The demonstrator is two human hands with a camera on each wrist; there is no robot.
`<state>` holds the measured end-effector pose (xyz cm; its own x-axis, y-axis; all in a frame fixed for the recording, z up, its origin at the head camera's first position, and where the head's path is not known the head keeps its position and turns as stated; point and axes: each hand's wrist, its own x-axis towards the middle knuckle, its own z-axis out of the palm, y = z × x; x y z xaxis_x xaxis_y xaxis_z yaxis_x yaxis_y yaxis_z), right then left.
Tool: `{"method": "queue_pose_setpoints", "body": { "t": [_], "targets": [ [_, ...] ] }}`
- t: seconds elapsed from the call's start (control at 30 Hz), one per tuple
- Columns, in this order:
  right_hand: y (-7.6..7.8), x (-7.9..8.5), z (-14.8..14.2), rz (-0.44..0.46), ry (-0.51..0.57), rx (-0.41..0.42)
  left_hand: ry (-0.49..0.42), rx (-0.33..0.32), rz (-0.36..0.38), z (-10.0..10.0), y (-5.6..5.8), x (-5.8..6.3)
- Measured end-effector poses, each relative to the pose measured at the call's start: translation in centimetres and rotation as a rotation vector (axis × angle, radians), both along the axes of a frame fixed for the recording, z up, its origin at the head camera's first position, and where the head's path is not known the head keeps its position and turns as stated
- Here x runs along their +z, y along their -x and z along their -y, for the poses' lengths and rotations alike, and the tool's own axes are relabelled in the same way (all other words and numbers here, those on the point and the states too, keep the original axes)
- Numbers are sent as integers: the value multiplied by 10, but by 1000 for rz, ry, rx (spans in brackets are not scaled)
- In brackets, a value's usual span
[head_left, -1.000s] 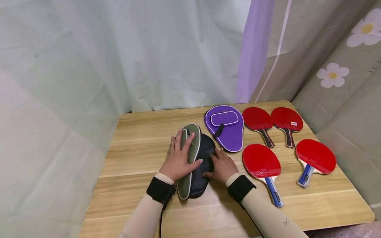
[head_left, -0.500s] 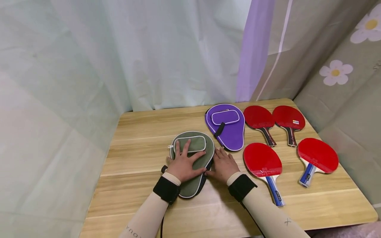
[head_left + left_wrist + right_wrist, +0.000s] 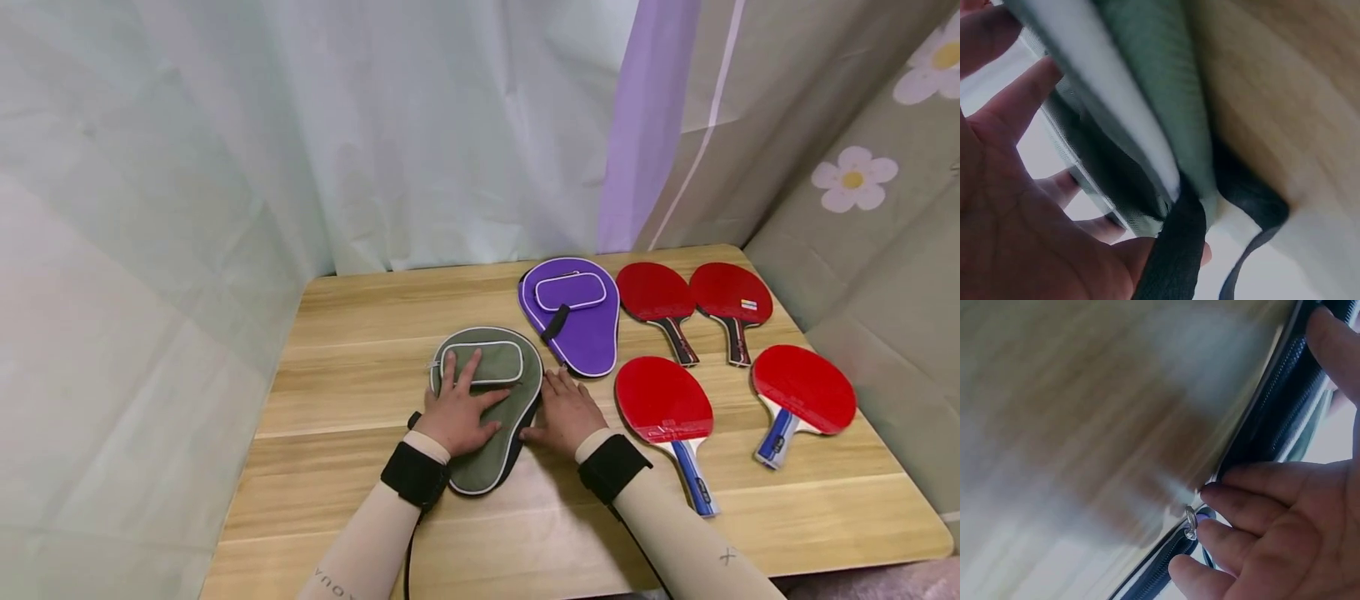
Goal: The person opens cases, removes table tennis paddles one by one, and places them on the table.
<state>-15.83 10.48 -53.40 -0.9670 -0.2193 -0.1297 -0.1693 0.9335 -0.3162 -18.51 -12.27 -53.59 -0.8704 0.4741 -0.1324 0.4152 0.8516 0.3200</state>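
Observation:
An olive-green paddle case (image 3: pixel 480 467) with white piping lies on the wooden table, its small zip pocket (image 3: pixel 498 362) facing up. My left hand (image 3: pixel 456 419) rests on it with spread fingers, the fingertips over the pocket. In the left wrist view a black strap (image 3: pixel 1175 250) hangs at the case's edge. My right hand (image 3: pixel 566 417) lies along the case's right edge with extended fingers and holds nothing. The right wrist view shows its thumb against the dark zippered side (image 3: pixel 1279 400), and a metal ring (image 3: pixel 1190 522) near the fingertips.
A purple paddle case (image 3: pixel 588 333) lies just behind my right hand. To the right are several red table tennis paddles, among them a blue-handled paddle (image 3: pixel 663 400) closest to my right wrist. A curtain (image 3: pixel 465 150) hangs behind the table (image 3: pixel 337 367).
The green case was tilted a second ago, with a dark navy part showing at its right. It now lies flat, green side up, my left hand on top; the right hand stays beside it.

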Motion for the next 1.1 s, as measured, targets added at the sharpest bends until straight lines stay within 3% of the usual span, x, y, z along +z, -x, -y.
{"method": "queue_pose_setpoints", "body": {
  "t": [0.23, 0.43, 0.47, 0.53, 0.7, 0.83, 0.87, 1.07, 1.1],
  "targets": [
    [-5, 5, 0, 45, 2, -4, 31, -4, -11, 1, -2, 2],
    [-10, 2, 3, 9, 19, 6, 59, 21, -27, 0, -5, 0],
    [-9, -7, 2, -18, 42, 18, 66, 24, -35, 0, -5, 0],
    [-13, -10, 4, -52, 50, 41, 84, 32, -57, -2, -6, -1],
    [-23, -18, 12, -36, 96, 139, 118, 53, -71, -4, -1, -2],
    [-21, -42, 13, -42, 98, 230, 83, 66, -50, 1, 5, 0],
    [-21, -42, 14, -35, 96, 242, 76, 71, -46, 3, 6, 1],
    [-24, 0, 26, 48, 74, 242, 69, 34, -73, 12, -6, 7],
    [-23, -1, 25, 24, 66, 246, 69, 20, -83, 12, -9, 8]
  ]
}}
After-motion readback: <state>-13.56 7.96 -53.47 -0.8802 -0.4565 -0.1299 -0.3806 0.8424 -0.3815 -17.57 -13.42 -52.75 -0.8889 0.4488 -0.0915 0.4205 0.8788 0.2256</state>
